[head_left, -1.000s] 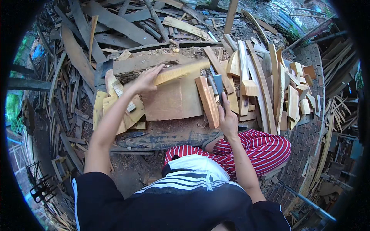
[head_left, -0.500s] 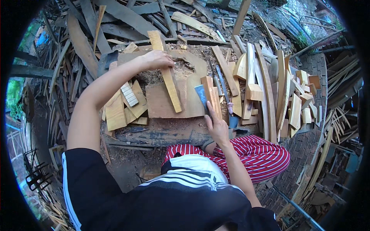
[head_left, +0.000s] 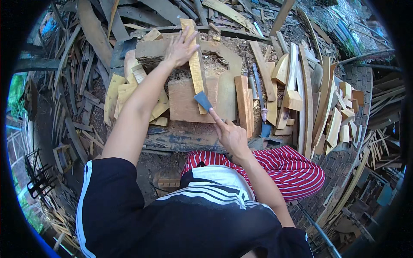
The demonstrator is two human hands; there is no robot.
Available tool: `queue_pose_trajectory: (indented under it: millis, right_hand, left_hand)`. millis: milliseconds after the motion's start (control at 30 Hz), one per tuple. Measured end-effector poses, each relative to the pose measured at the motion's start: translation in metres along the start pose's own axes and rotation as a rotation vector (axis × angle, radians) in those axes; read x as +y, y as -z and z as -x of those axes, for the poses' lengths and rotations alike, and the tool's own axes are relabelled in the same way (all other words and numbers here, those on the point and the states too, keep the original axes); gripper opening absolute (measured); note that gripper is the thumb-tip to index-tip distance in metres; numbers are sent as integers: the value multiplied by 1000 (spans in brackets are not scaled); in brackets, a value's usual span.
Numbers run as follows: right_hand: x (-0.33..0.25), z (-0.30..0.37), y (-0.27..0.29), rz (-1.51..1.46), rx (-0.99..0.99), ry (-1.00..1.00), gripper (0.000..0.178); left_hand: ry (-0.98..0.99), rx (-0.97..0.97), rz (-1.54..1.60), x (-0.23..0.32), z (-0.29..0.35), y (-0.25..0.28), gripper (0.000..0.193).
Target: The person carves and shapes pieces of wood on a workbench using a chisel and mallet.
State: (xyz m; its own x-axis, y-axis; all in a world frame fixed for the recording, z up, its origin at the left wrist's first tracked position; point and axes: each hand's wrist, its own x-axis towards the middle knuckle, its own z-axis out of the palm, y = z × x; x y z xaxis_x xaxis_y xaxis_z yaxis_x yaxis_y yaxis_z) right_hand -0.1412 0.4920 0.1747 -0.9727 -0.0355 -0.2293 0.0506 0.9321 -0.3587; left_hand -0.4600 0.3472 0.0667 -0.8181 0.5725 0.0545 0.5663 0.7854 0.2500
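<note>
My left hand [head_left: 178, 50] lies with spread fingers on the far part of a long pale wooden strip [head_left: 196, 75]. The strip slants toward me over a brown wooden block [head_left: 183, 105]. In my right hand [head_left: 233, 138] is a wide flat-bladed chisel [head_left: 203, 100]; its index finger stretches along the tool, and the grip is hidden in the palm. The flared blade lies over the near end of the strip; whether it touches the wood I cannot tell. Just right of the blade, a reddish-brown wooden bar [head_left: 244, 105] rests on the bench.
Right of the bar lie a long blue-bladed tool [head_left: 260, 86] and several upright planks [head_left: 306, 99]. Cut wooden pieces [head_left: 333, 129] are heaped farther right. At the left are pale offcuts [head_left: 124, 96]. Scrap boards [head_left: 142, 17] fill the back. My striped trouser leg [head_left: 292, 174] is near the bench edge.
My right hand has brought the chisel left from beside the reddish-brown bar onto the strip's near end. My left hand has gone from gripping the strip to lying spread on it.
</note>
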Motion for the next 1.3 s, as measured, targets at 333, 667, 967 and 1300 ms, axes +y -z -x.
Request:
queue_pose_trajectory:
  millis: [333, 667, 967, 1300]
  right_hand:
    - [8, 11, 19, 5, -48, -49, 59]
    - [-4, 7, 18, -20, -148, -110, 54]
    - [6, 16, 21, -49, -88, -55, 56]
    - [-15, -29, 13, -381, 98, -86, 56]
  left_hand:
    - [137, 153, 204, 35, 8, -14, 78]
    - [438, 166, 493, 12, -53, -27, 93]
    - [431, -13, 167, -28, -14, 5, 72]
    - [494, 293, 281, 35, 49, -20, 57]
